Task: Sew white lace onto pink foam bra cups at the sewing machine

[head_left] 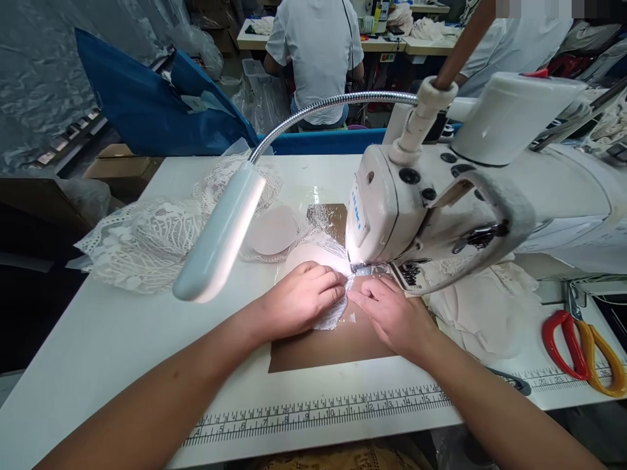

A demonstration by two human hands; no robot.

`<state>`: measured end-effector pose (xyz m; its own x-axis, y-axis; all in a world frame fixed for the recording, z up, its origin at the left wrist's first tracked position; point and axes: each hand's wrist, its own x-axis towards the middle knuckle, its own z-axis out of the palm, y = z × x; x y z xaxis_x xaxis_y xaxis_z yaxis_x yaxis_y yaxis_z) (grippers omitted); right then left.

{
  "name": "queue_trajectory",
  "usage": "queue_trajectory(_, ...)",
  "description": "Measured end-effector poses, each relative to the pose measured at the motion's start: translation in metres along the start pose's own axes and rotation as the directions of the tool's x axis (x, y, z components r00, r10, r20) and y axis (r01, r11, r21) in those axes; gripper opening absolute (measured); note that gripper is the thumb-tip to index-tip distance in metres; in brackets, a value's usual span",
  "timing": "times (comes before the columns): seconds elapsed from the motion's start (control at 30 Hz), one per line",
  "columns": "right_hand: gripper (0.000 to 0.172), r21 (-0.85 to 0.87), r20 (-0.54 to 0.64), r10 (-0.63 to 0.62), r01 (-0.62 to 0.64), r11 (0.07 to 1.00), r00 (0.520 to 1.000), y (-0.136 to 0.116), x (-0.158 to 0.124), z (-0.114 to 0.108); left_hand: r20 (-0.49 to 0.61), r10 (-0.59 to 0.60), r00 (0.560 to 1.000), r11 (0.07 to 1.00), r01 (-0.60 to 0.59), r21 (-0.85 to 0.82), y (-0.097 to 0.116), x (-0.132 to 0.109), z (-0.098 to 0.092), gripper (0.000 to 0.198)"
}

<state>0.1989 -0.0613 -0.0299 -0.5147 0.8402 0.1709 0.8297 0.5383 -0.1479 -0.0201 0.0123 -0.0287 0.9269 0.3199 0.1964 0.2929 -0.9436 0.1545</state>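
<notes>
A white lace piece with a pale round cup (313, 253) lies under the needle area of a white sewing machine (386, 202). My left hand (306, 297) rests on this piece, its fingers bent together and pressing the lace just left of the needle. On the right side, my right hand (386, 310) pinches the lace edge between thumb and forefinger, close in front of the presser foot. The lower lace end sticks out between the two hands over a brown plate (313, 356). Fingertips partly cover the edge being held.
A lamp (220, 235) on a bent metal neck hangs over the left side. Lace pieces (157, 238) are heaped at left, pale fabric (484, 303) at right. Red-handled scissors (563, 343) lie at the right edge. A seated person (318, 59) is beyond the table.
</notes>
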Motion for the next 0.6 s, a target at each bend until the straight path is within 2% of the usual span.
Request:
queue_trajectory(0.13, 0.041, -0.002, -0.025, 0.042, -0.042, 0.999, 0.999, 0.001, -0.003, 0.002, 0.012, -0.077, 0.997, 0.997, 0.077, -0.001, 0.006, 0.001, -0.003, 0.02)
queue_trajectory(0.23, 0.042, 0.034, -0.055, 0.109, -0.107, 0.994, 0.993, 0.002, -0.006, 0.004, -0.019, -0.136, 0.991, 0.991, 0.136, 0.005, 0.007, 0.002, -0.003, 0.026)
queue_trajectory(0.43, 0.04, 0.093, -0.069, 0.133, -0.126, 0.988, 0.989, 0.005, -0.011, 0.007, -0.022, -0.182, 0.983, 0.963, 0.174, -0.205, 0.005, 0.003, -0.007, 0.025)
queue_trajectory(0.6, 0.047, 0.089, -0.013, 0.121, -0.119, 0.989, 0.993, 0.003, -0.009, 0.004, 0.02, -0.199, 0.98, 0.947, 0.198, -0.252, 0.005, 0.004, -0.011, 0.025)
